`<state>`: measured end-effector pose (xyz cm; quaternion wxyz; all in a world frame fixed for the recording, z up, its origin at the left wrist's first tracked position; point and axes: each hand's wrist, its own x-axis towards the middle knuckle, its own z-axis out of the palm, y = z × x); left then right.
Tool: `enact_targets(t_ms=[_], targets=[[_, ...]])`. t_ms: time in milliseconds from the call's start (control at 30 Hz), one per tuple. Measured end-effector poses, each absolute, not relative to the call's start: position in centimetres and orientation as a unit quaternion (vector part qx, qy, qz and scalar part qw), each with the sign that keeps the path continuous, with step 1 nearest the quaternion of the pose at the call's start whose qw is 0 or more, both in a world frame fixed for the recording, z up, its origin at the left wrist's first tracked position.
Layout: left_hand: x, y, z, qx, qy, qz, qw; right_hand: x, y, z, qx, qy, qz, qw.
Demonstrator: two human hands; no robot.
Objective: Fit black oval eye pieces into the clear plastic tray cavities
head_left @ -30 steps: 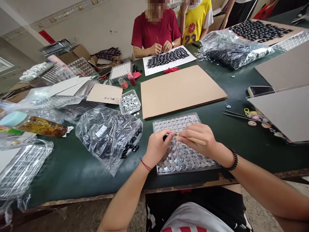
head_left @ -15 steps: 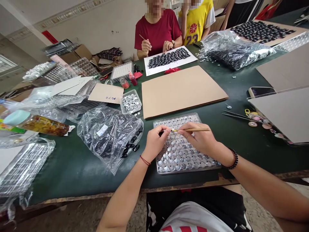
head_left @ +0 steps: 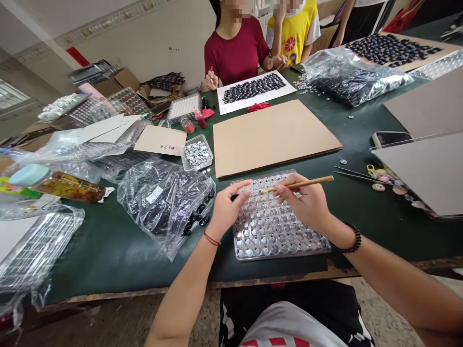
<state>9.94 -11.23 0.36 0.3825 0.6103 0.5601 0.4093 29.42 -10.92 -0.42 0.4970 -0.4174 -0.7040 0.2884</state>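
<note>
My right hand (head_left: 307,200) grips a thin wooden stick (head_left: 314,181) with a yellowish front part, held nearly level and pointing left. My left hand (head_left: 229,207) is curled at the tray's left edge, with thumb and forefinger slightly apart. A small black piece (head_left: 234,197) shows inside its curled fingers; its kind is unclear. Beneath both hands lies a clear plastic tray (head_left: 282,257) filled with rows of round silvery pieces. The stick's tip hovers over the tray's upper part, apart from my left fingertips.
A brown cardboard sheet (head_left: 275,137) lies beyond the tray. Left are a plastic bag of black pieces (head_left: 162,197), a tub of small silvery discs (head_left: 197,153) and a bottle (head_left: 60,185). Tweezers (head_left: 356,173) and a phone (head_left: 392,138) lie right. A person in red (head_left: 237,50) sits opposite.
My hands have drawn slightly apart, and the stick's tip has left my left fingertips. The stick now tilts up more to the right. The person opposite has moved both hands apart.
</note>
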Motion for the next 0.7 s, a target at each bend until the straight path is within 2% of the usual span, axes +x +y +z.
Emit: enact_targets(t_ms=[100,267,367,467,700], targets=[[10.8,-11.9,0.1,0.645,0.536,0.366,0.404,29.3,-11.1,-0.5,-0.406,-0.693,0.326,0.498],[10.9,-12.0,0.2,0.632,0.524,0.391,0.415,29.3,-11.2,-0.3,-0.398,-0.643,0.392,0.524],[9.0,-9.9,0.6,0.510,0.521,0.486,0.482,29.5,-11.1,0.2,-0.399,-0.585,0.427,0.562],[6.6,-7.5,0.8,0.260,0.478,0.611,0.574,29.6,-11.1,0.3,-0.418,-0.570,0.417,0.571],[8.6,-9.5,-0.2,0.286,0.487,0.606,0.560,29.6,-11.2,-0.6,-0.416,-0.624,0.380,0.540]])
